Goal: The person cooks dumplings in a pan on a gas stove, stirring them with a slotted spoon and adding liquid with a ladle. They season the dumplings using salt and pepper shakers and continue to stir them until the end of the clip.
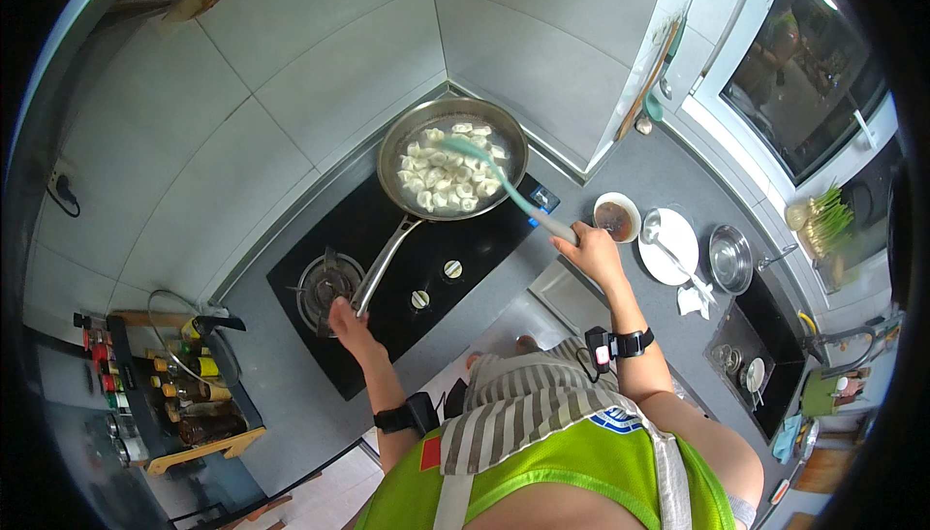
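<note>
A long-handled metal pan (393, 185) stands at the back of the black gas hob (407, 268), with many white dumplings (447, 180) in liquid. My right hand (594, 250) grips the grey handle of a green spatula or ladle (517, 199); its blurred head is over the dumplings. At the end of the pan's metal handle (389, 257) is my left hand (350, 326), beside the front burner; whether its fingers close on the handle is not clear. Right of the hob, a white bowl (636, 212) holds brown liquid, near a white plate (668, 261) with a metal ladle (672, 255) on it.
A metal bowl (730, 259) stands beside the dark sink (781, 370), which holds dishes. Crumpled white tissue (694, 302) lies by the plate. At left, a rack (240, 385) holds several bottles. Tiled walls meet behind the pan. Utensils hang by the window, above garlic (644, 125).
</note>
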